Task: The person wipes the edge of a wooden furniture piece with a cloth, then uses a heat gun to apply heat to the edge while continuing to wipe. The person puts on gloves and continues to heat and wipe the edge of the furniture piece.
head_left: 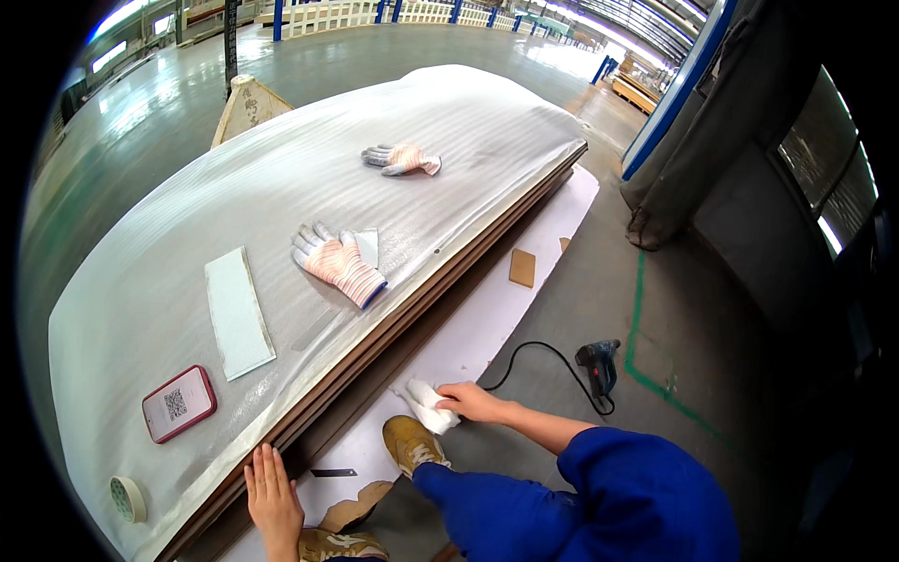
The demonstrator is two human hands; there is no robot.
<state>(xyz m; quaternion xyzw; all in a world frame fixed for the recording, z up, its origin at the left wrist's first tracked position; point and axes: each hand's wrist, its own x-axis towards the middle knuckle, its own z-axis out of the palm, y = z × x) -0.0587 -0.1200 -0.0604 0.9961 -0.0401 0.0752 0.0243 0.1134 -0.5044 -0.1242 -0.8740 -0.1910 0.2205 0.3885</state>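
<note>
Grey workshop floor [375, 56], wide stack of flat brown boards [421, 304] under translucent white film [281, 169]; you at its near long side.
Your right hand [470, 403] grips a crumpled white wad of soft material [425, 410], just beside your tan shoe [410, 444]; whether the wad touches the pale sheet [468, 347] below, cannot tell. Your left hand [273, 498] lies on the stack's edge, fingers straight and close together. On the film: two striped work gloves [339, 265], pale rectangular strip [240, 314], phone in a dark pink case [180, 405], whitish tape roll [128, 499]. Dark corded power tool [600, 367] on the floor, to your right.
</note>
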